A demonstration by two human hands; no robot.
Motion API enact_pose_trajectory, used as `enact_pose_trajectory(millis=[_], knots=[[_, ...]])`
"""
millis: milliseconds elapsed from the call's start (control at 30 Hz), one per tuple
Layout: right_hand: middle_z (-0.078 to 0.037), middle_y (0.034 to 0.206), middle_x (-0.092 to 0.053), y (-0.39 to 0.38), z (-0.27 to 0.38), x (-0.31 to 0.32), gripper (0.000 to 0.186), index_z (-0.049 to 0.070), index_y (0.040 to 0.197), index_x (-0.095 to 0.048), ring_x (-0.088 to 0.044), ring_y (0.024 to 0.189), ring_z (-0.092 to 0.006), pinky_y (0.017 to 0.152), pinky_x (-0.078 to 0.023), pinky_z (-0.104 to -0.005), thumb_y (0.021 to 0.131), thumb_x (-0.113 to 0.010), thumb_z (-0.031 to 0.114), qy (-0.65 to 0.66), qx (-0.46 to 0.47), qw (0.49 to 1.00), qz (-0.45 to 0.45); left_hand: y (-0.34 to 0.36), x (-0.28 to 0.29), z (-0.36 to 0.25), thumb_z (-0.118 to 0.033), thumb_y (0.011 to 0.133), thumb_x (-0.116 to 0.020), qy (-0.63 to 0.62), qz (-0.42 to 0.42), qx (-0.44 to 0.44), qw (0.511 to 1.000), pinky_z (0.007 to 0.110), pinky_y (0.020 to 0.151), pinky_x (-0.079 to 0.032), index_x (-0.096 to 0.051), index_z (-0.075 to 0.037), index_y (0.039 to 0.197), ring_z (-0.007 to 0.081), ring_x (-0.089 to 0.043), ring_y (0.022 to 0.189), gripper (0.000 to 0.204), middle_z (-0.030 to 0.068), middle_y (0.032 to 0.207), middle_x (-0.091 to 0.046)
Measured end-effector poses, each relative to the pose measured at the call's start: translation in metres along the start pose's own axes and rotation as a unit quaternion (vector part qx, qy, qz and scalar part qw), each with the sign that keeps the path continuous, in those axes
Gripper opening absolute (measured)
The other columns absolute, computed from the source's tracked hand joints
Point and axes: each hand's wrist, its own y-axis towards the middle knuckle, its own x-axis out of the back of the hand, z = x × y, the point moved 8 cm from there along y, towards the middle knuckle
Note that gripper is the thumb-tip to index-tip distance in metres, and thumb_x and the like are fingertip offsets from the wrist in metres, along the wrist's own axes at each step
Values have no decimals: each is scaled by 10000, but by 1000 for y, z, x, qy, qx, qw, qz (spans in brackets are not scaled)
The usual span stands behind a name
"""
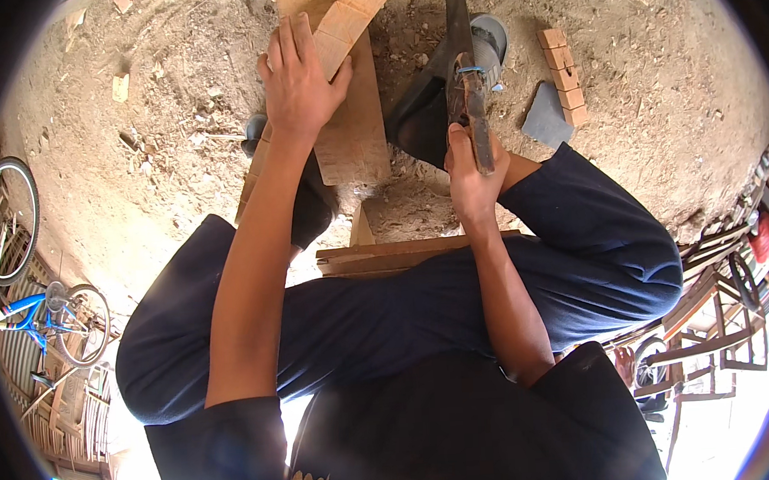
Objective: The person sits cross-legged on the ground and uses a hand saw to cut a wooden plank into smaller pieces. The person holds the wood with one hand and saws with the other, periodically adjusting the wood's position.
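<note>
My left hand [297, 92] presses down on a long wooden strip [344, 25] marked with crosswise lines or cuts, its thumb along the right side and its fingers over the top. The strip lies slantwise across a wide plank [351, 124] and runs on beneath my left forearm. My right hand [476, 170] is closed around the worn handle of a handsaw [477, 105], which has a blue band near the blade. The narrow dark blade [457, 14] points away from me, to the right of the strip and apart from it; its tip is cut off by the upper edge.
Several notched wood blocks [565, 78] lie in a row on the dirt, beside a flat grey piece [548, 116]. A low wooden seat or board [394, 255] is under my legs. A blue bicycle [28, 315] stands at the left, wooden frames [712, 344] at the right.
</note>
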Motion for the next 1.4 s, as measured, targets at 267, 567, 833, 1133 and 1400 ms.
enact_pose_trajectory(millis=[267, 567, 833, 1133, 1400], knots=[[60, 680, -470, 6, 0, -2, 199, 22, 775, -557, -409, 645, -32, 561, -341, -246, 945, -629, 95, 2, 2, 1000, -2, 5, -1, -1, -376, 827, -740, 4, -8, -3, 1000, 540, 1009, -394, -357, -79, 1490, 372, -481, 1280, 822, 237, 1433, -466], [57, 678, -469, 4, 5, -3, 199, 22, 774, -555, -408, 640, -34, 556, -346, -249, 946, -629, 90, -13, 7, 1000, 0, 4, -2, -1, -370, 820, -750, 12, -8, -7, 1000, 535, 993, -409, -363, -115, 1496, 364, -493, 1270, 820, 207, 1427, -480], [57, 674, -466, 5, 4, -4, 196, 16, 778, -557, -411, 645, -37, 561, -350, -249, 943, -632, 90, -7, 15, 1000, 1, 5, -1, -2, -370, 823, -742, 12, -13, -7, 1000, 525, 997, -414, -376, -119, 1488, 362, -506, 1251, 800, 196, 1382, -508], [64, 677, -465, 5, 2, -3, 206, 15, 769, -555, -407, 644, -36, 553, -339, -253, 942, -633, 94, -6, 3, 1000, 1, 6, -4, -2, -346, 824, -743, 8, -10, -7, 1000, 505, 924, -478, -403, -98, 1465, 361, -540, 1199, 767, 177, 1342, -534], [57, 685, -480, 6, 1, -3, 203, 8, 774, -556, -416, 651, -36, 568, -350, -247, 941, -633, 94, 1, 8, 1000, 1, 7, -4, -3, -334, 819, -754, -2, -11, -10, 1000, 496, 905, -494, -402, -90, 1466, 361, -556, 1174, 776, 170, 1313, -547]])
